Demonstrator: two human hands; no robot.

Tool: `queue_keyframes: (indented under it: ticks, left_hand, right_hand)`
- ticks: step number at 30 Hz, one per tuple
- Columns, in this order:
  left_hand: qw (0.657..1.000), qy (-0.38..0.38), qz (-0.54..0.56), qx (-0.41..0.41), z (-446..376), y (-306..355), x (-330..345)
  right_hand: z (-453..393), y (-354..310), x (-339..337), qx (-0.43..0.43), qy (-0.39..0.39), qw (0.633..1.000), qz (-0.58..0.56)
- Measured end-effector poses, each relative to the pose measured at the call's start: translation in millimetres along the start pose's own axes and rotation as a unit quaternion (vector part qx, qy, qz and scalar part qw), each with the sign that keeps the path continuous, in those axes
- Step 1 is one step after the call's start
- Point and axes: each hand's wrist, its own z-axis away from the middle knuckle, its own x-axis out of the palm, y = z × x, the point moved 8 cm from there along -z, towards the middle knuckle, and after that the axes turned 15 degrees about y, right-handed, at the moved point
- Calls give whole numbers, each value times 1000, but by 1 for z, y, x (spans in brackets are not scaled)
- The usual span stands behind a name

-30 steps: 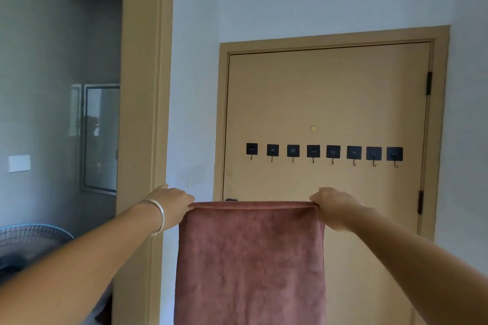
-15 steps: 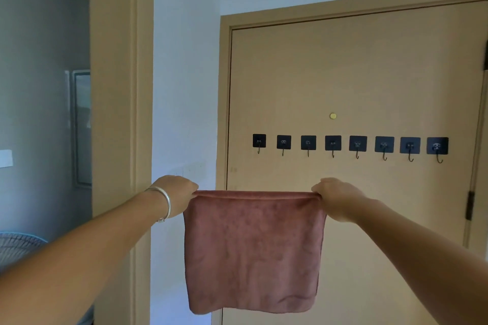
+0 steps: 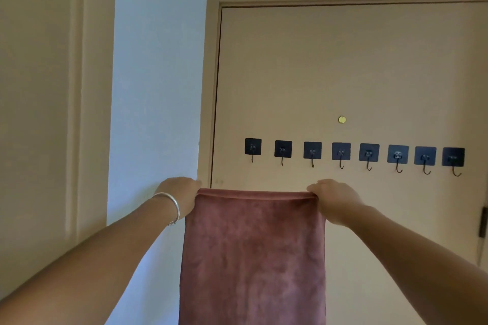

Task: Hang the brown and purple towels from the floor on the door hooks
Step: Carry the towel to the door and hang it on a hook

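Behind the hands, a tan door carries eight black hooks. Below them, the brown towel is held taut — left hand and right hand each clenched on a top corner.

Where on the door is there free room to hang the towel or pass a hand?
All eight black hooks in the row on the door are bare. The door face is clear above the row, apart from a small brass disc. Below, the left hand and right hand stretch the brown towel under the four leftmost hooks.
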Motion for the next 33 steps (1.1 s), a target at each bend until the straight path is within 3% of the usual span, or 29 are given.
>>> queue_keyframes:
  ticks: [11,16,19,25,30,33]
  left_hand:
    - [988,97,118,11,-68,-10,57]
    - [964,103,237,-56,-90,-6,84]
    - [950,79,283,-100,-103,-11,104]
    - [959,101,241,-111,-129,-21,128]
    - [970,127,190,-78,-163,-20,144]
    - [976,144,161,-29,-180,-11,151]
  right_hand:
    - [-69,-15,39,64,81,995,2]
    - [-92,-20,56,73,107,990,-53]
    - [-108,-16,70,132,106,978,-119]
    - [-142,-9,107,192,94,950,-226]
    - [-172,-20,121,107,165,955,-223]
    - [-188,-33,129,-17,166,972,-163]
